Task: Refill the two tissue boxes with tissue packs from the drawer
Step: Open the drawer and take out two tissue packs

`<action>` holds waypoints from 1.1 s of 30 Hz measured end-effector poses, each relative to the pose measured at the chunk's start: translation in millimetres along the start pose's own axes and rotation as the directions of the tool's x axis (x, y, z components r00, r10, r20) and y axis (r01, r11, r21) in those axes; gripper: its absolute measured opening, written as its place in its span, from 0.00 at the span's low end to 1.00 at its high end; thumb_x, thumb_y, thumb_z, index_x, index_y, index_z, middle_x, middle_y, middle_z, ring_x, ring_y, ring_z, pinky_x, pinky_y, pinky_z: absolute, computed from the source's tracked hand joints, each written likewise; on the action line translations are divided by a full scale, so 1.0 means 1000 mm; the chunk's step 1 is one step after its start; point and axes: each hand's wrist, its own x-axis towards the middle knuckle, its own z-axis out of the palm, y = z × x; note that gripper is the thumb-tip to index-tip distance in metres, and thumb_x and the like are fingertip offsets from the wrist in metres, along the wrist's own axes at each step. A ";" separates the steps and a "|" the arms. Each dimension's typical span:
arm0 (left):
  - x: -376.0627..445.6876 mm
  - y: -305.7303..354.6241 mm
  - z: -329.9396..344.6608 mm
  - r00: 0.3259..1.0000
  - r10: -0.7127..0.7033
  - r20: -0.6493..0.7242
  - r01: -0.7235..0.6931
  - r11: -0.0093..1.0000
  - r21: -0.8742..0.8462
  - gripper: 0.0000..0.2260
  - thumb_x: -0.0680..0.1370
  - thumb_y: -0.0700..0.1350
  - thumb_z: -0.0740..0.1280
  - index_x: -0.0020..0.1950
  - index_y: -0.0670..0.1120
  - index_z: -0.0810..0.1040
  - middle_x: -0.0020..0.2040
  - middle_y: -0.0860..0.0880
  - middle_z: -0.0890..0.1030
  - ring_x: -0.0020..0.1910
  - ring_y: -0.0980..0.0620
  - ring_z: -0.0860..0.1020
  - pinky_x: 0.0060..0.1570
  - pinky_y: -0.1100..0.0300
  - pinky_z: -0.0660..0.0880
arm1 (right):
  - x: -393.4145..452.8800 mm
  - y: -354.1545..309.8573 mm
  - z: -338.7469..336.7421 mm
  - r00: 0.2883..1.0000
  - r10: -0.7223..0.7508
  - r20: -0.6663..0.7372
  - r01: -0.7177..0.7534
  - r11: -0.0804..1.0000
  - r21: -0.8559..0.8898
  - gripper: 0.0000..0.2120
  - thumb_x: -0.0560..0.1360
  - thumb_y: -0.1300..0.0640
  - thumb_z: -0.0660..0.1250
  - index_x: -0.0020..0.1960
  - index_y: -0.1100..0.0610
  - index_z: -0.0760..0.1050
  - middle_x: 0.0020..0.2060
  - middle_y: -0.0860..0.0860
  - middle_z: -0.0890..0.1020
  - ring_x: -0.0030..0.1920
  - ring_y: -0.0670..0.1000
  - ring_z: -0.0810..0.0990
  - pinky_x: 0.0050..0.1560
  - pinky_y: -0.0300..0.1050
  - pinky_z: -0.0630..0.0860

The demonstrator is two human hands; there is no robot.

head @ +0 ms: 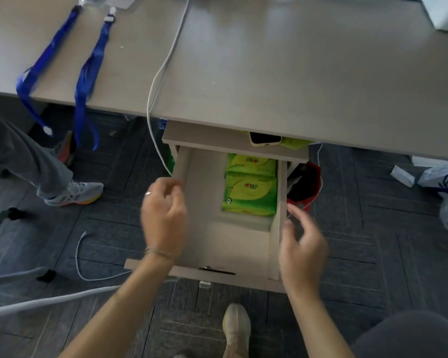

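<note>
Pulled-out drawer (204, 236) between the two hands, pale beige, shallow, with bare floor on the side of the left hand. Two tissue packs (250, 188) in it, beyond the fingertips and closer to the right hand, against the right wall. Bright green wrapping with a lighter yellow-green oval and small red print; lying flat, one behind the other, touching, the far one partly under the cabinet top.

Left hand (163, 213) over the left wall of the drawer, fingers loosely curled, thumb near forefinger, holding nothing; ring on one finger, thin band at the wrist. Right hand (304, 246) just outside the right wall, fingers half spread and bent, empty, a little blurred.

Beyond both hands, a grey desk (282, 73) with a white cable (163, 71) and blue lanyards (88, 73) hanging over the edge. Phone (265, 138) on the cabinet top, above the packs. Red bin (305, 184) past the right hand.
</note>
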 end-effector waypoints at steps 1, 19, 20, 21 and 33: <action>0.005 0.007 0.016 0.998 0.006 0.056 -0.006 1.000 -0.003 0.07 0.80 0.40 0.63 0.52 0.49 0.79 0.47 0.51 0.81 0.45 0.52 0.78 0.44 0.56 0.75 | 0.016 -0.006 0.009 0.997 -0.063 0.050 0.065 0.997 -0.038 0.14 0.81 0.62 0.65 0.65 0.56 0.79 0.60 0.46 0.81 0.61 0.41 0.78 0.59 0.27 0.71; 0.030 -0.025 0.145 0.833 -0.409 0.372 0.382 0.912 0.147 0.27 0.75 0.41 0.67 0.73 0.49 0.65 0.62 0.40 0.79 0.60 0.38 0.77 0.55 0.52 0.75 | 0.125 0.007 0.093 0.717 0.018 0.697 0.510 0.668 -0.542 0.33 0.81 0.50 0.58 0.82 0.48 0.49 0.83 0.53 0.48 0.81 0.58 0.47 0.78 0.55 0.40; 0.025 -0.027 0.144 0.820 -0.437 0.369 0.411 0.899 0.152 0.25 0.76 0.42 0.66 0.73 0.48 0.66 0.62 0.39 0.78 0.61 0.38 0.77 0.56 0.51 0.76 | 0.121 0.005 0.090 0.708 0.035 0.706 0.514 0.660 -0.548 0.33 0.81 0.50 0.58 0.82 0.47 0.49 0.83 0.53 0.48 0.81 0.58 0.46 0.78 0.56 0.40; 0.020 -0.030 0.142 0.811 -0.456 0.366 0.428 0.889 0.160 0.24 0.77 0.43 0.66 0.73 0.48 0.66 0.63 0.40 0.78 0.61 0.38 0.77 0.57 0.50 0.76 | 0.118 0.003 0.087 0.701 0.045 0.711 0.515 0.658 -0.549 0.32 0.81 0.50 0.58 0.82 0.47 0.50 0.83 0.53 0.48 0.81 0.58 0.46 0.78 0.56 0.41; 0.041 -0.020 0.131 0.933 -0.108 0.342 0.013 0.963 0.269 0.22 0.79 0.42 0.63 0.73 0.53 0.67 0.67 0.45 0.74 0.65 0.41 0.72 0.63 0.45 0.73 | 0.049 0.032 0.055 0.604 -0.118 0.788 0.699 0.554 -0.452 0.49 0.65 0.37 0.75 0.79 0.52 0.59 0.81 0.63 0.47 0.80 0.65 0.48 0.77 0.64 0.56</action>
